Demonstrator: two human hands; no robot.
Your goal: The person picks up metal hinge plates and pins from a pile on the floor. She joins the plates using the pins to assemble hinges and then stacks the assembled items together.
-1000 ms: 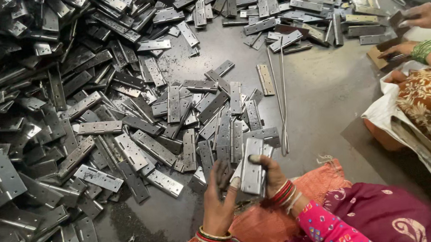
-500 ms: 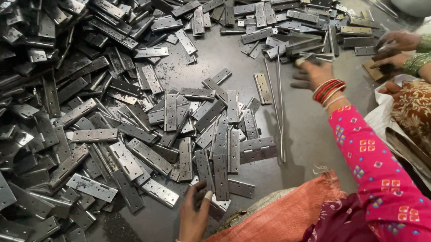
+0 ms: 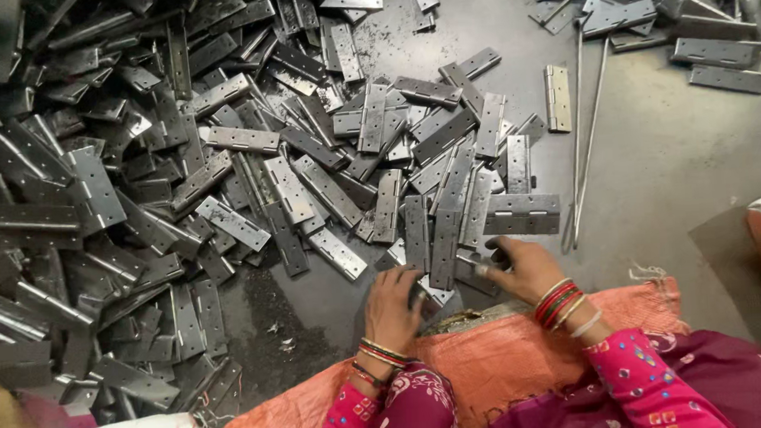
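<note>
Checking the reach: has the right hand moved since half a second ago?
Yes. The right hand has pulled back from the far pile beyond the two thin rods to the near hinges.

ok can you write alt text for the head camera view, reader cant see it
Seen from above, a person's left hand and right hand rest on flat grey metal hinges at the near edge of a large heap of hinges on a dark floor. Two thin metal rods lie to the right, and orange cloth covers the person's lap.
</note>
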